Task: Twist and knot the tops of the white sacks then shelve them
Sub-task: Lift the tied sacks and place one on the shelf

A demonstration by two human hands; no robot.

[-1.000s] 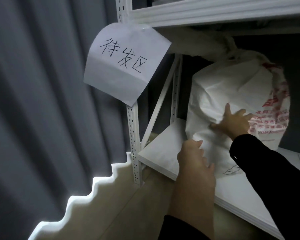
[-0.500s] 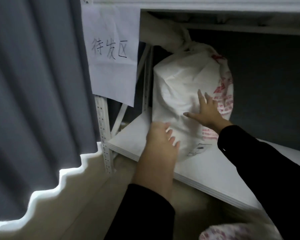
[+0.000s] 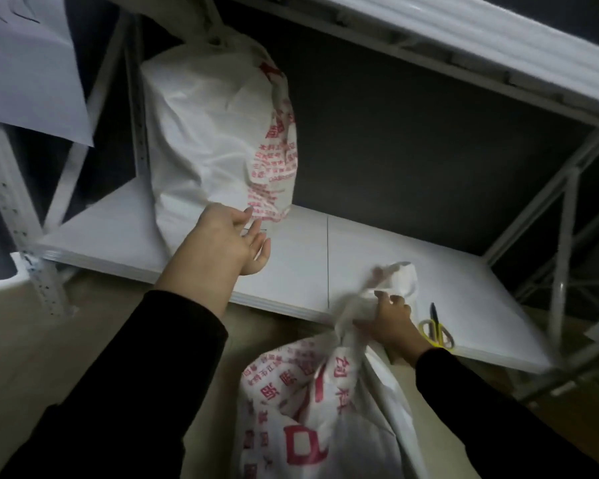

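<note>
The lower sack [image 3: 312,409], its bulk below the right hand [image 3: 391,323], is gripped at the twisted neck while the left hand [image 3: 236,243] is spread open, so the grip could be lost if it is swung one-handed.

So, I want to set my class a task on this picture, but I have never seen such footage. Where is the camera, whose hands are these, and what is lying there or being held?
No machine here: a person wears one camera on the head, looking down at their own hands. A tied white sack stands on the white shelf, with yellow-handled scissors lying farther right. The left hand is open beside that sack's base. The right hand grips the twisted neck of a second sack in front of the shelf.
</note>
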